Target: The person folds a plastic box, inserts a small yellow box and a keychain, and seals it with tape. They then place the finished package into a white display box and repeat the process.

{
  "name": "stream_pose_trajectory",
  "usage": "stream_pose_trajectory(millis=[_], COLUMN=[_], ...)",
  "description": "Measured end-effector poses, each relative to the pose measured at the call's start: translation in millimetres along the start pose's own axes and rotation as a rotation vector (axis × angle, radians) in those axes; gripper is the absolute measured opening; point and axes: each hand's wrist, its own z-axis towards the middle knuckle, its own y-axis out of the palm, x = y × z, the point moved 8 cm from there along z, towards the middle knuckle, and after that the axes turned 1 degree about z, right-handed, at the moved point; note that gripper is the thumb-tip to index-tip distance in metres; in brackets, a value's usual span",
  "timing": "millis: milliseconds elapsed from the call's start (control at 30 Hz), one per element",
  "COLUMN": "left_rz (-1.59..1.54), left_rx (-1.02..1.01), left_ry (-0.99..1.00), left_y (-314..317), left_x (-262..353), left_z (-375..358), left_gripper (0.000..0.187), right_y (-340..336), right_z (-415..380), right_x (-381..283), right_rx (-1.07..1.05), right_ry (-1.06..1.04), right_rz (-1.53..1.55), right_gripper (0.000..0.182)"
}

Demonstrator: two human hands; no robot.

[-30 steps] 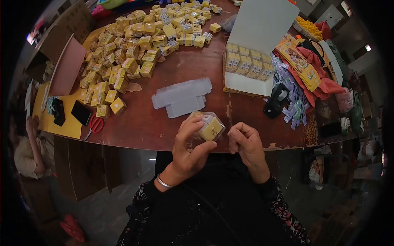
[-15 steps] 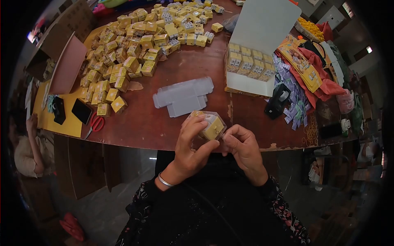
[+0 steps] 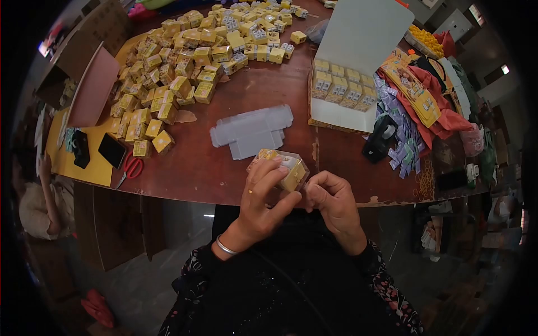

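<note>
My left hand (image 3: 263, 196) is wrapped round a small yellow box in a clear plastic case (image 3: 292, 171), held tilted over the table's front edge. My right hand (image 3: 332, 203) is at the case's near right corner, thumb and fingers pinched together. Whether a flap of the case lies in that pinch is hidden. Just beyond the hands, a flattened clear plastic case blank (image 3: 252, 132) lies on the red-brown table (image 3: 224, 182).
Many small yellow boxes (image 3: 182, 87) are heaped at the back left. A white carton (image 3: 343, 115) holds rows of them, beside a black tape dispenser (image 3: 381, 137) and purple packets (image 3: 406, 148). Red scissors (image 3: 132, 166) and a phone (image 3: 112, 150) lie left. Another person's arm (image 3: 49, 196) shows far left.
The hands and the cased box have barely moved; the box has tilted very slightly. The other person's arm at the far left has shifted a little.
</note>
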Motion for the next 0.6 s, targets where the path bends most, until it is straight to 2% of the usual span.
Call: stream_pose_trajectory(millis=[200, 600], left_rz=[0.043, 0.089], left_rx=[-0.045, -0.063], left_ry=[0.021, 0.044], left_y=[0.9, 2.7], left_x=[7.4, 14.1], left_z=[1.1, 0.9], left_gripper=[0.032, 0.030], right_y=[-4.0, -1.9], right_z=[1.2, 1.5], right_x=[4.7, -0.5], right_rx=[0.001, 0.058], right_ry=[0.020, 0.027], right_rz=[-0.025, -0.087], right_gripper=[0.017, 0.019])
